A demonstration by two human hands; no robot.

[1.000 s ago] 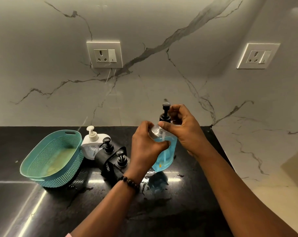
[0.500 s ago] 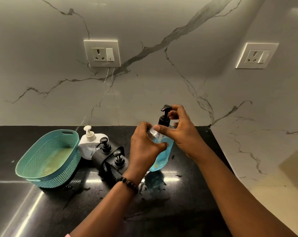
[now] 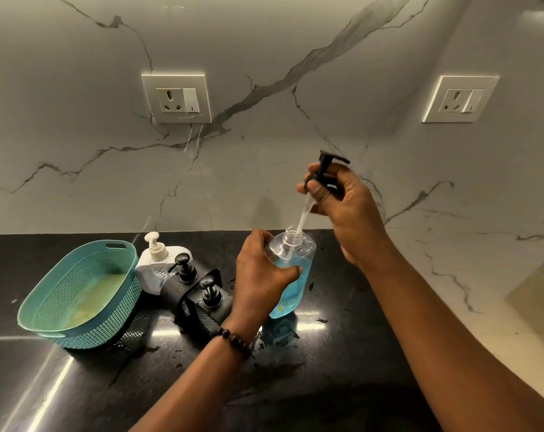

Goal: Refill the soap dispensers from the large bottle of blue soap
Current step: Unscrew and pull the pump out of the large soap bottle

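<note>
Black countertop (image 3: 77, 385) below marble wall. At 9 o'clock, teal basket (image 3: 77, 294). Centre: clear bottle of blue soap (image 3: 295, 275), neck open, clasped by left hand (image 3: 261, 285). At 1 o'clock, right hand (image 3: 348, 210) pinching lifted black pump (image 3: 326, 169), tube dipping into neck.

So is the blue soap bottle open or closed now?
Open. The right hand holds the black pump lifted above the blue soap bottle, its neck bare.
</note>
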